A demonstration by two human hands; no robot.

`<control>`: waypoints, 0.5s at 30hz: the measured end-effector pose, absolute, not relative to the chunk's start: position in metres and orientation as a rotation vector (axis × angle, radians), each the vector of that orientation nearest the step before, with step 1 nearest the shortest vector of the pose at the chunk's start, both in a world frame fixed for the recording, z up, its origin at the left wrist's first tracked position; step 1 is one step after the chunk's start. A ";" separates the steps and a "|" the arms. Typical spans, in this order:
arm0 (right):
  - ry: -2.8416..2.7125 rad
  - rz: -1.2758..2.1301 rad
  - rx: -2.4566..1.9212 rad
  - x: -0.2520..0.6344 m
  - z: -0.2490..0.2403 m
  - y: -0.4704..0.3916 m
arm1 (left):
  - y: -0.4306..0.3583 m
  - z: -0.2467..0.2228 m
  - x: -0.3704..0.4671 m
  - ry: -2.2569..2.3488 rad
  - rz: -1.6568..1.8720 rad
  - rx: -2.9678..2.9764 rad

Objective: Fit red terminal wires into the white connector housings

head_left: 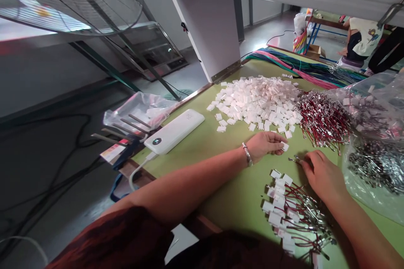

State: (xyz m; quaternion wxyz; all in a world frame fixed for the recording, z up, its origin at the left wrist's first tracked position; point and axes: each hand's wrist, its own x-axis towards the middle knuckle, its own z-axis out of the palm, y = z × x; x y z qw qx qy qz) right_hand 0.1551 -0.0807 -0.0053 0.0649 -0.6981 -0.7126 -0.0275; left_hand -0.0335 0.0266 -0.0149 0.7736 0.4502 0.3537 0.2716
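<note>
My left hand [267, 143], with a silver bracelet at the wrist, rests on the green table [202, 143] and pinches one small white plastic connector [285, 146] at its fingertips. Close beside it, my right hand [322, 172] grips the metal end of a thin dark red wire [294, 159]. Behind both hands lies a big heap of loose white connectors [259, 101]. To its right sits a pile of red wires with metal terminals [322, 119]. In front of my right hand is a bunch of wires fitted with white connectors [290, 214].
A white power bank [175, 130] with a cable lies at the table's left edge beside a plastic bag [139, 113]. Clear bags of parts [375, 143] fill the right side. Coloured wire bundles [296, 67] lie at the back. A person sits far right [362, 38]. A fan [72, 0] stands left.
</note>
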 end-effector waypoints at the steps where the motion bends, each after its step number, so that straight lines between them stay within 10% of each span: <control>1: -2.162 -0.042 -2.139 0.156 -0.004 -0.080 | 0.027 -0.015 -0.034 0.772 0.588 0.971; 15: -2.081 -0.099 -1.840 0.151 0.005 -0.085 | 0.020 -0.010 -0.033 0.721 0.546 0.911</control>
